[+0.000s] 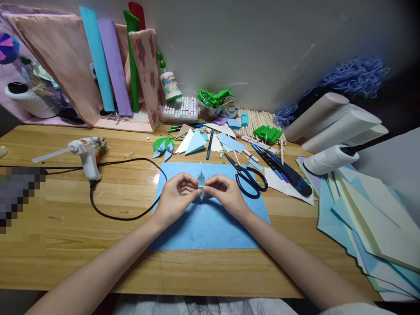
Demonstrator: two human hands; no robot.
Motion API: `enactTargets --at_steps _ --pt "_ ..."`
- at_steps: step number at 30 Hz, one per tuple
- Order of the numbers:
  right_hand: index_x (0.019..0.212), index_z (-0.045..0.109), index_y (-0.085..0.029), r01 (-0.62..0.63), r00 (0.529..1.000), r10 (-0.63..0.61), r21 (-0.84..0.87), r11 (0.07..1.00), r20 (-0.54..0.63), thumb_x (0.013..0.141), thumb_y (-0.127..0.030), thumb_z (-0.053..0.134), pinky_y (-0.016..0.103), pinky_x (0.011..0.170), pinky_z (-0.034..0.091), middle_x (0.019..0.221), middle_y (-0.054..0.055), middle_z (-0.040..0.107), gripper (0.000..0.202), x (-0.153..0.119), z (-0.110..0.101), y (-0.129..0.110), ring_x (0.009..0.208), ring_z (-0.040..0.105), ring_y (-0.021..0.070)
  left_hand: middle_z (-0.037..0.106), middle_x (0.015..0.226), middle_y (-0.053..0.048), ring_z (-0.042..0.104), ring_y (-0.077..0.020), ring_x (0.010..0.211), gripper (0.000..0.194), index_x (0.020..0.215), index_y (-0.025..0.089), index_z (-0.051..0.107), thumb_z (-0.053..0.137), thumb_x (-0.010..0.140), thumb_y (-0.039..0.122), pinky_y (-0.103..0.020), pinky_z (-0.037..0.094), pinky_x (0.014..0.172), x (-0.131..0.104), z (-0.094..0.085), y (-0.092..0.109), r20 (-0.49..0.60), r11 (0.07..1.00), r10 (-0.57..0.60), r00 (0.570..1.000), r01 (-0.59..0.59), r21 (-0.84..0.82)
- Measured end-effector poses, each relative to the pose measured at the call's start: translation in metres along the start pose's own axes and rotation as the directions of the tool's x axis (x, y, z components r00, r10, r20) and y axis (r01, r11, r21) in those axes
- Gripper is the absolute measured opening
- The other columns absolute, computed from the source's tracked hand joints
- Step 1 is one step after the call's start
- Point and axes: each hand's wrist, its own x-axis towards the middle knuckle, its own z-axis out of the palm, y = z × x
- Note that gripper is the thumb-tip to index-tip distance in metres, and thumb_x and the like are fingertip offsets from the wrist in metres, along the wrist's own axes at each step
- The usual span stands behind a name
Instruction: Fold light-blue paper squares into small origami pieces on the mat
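Observation:
A small pale blue folded paper piece (201,179) stands upright between my two hands, its pointed tips showing above and below the fingers. My left hand (181,195) pinches its left side between thumb and fingers. From the right, my right hand (226,194) pinches the same piece, and the thumbs nearly meet at its middle. Both hands are above a blue sheet (210,232) lying on the wooden table (108,262). Black-handled scissors (251,179) rest at the sheet's upper right corner, close to my right hand.
A white glue gun (85,157) stands at left, its black cord looping towards the sheet. Folded blue petals (164,150), paper triangles (196,142) and pens (282,168) lie beyond. Paper sheets (380,218) are stacked at right; a marker box (180,109) stands at the back.

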Motion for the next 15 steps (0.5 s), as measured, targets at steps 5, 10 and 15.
enactTargets --at_steps 5,10,15 --pt "0.067 0.061 -0.015 0.022 0.999 -0.022 -0.026 0.999 -0.034 0.066 -0.026 0.070 0.023 0.056 0.047 0.065 -0.001 0.060 0.015 -0.0012 0.0018 -0.0028 0.059 0.057 0.0104 0.059 0.065 0.002 0.057 -0.0076 0.060 0.027 0.073 0.013 0.056 0.076 0.056 0.020 -0.017 0.047 0.058 -0.0002 0.0008 0.0007 -0.002 0.999 -0.029 1.000 0.029 -0.039" --pt "0.064 0.060 -0.015 0.008 0.997 -0.002 0.072 0.997 -0.079 0.064 -0.025 0.072 0.022 0.054 0.047 0.064 -0.002 0.059 0.016 -0.0032 0.0071 -0.0042 0.056 0.057 0.0099 0.068 0.069 -0.003 0.062 -0.0137 0.065 0.026 0.076 0.012 0.066 0.075 0.056 0.026 -0.023 0.050 0.064 0.0007 -0.0005 0.0019 -0.078 0.993 -0.117 0.990 0.117 -0.001" --pt "0.060 0.057 -0.016 0.023 0.996 -0.013 0.114 0.993 -0.090 0.057 -0.023 0.076 0.021 0.054 0.045 0.062 -0.003 0.057 0.021 -0.0030 0.0081 -0.0034 0.057 0.054 0.0092 0.071 0.076 -0.006 0.064 -0.0175 0.072 0.022 0.076 0.013 0.071 0.071 0.063 0.031 -0.026 0.051 0.068 -0.0015 0.0009 0.0019 -0.046 0.991 -0.113 0.993 0.116 0.068"
